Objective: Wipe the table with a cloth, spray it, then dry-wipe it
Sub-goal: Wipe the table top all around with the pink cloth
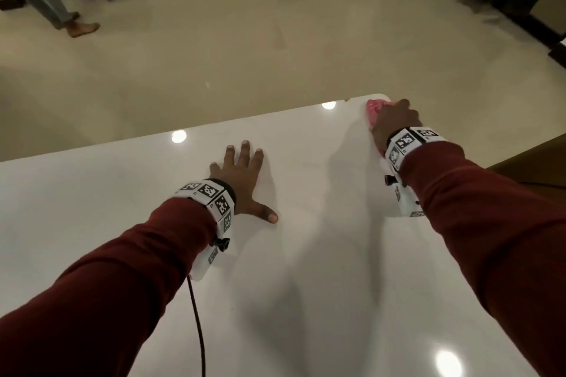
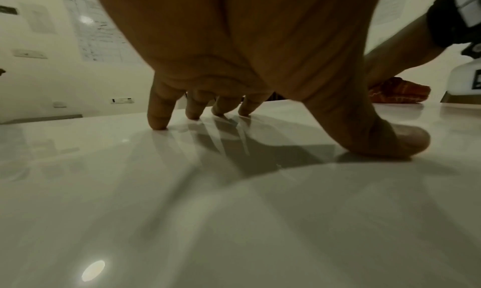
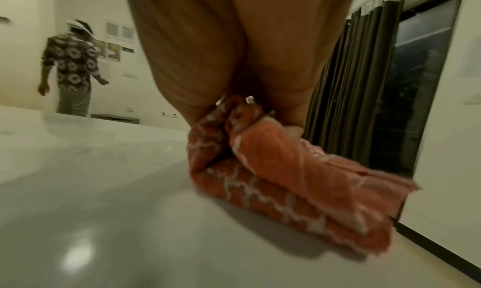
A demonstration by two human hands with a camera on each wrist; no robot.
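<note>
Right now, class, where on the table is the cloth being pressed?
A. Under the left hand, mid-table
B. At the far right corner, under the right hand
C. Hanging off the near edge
B: the right hand grips the pink cloth at the table's far right corner.

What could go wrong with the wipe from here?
The cloth under the right hand sits at the table's far corner, so one more push could carry it off the edge. The left hand is spread flat on the glossy top and may leave prints on it.
</note>
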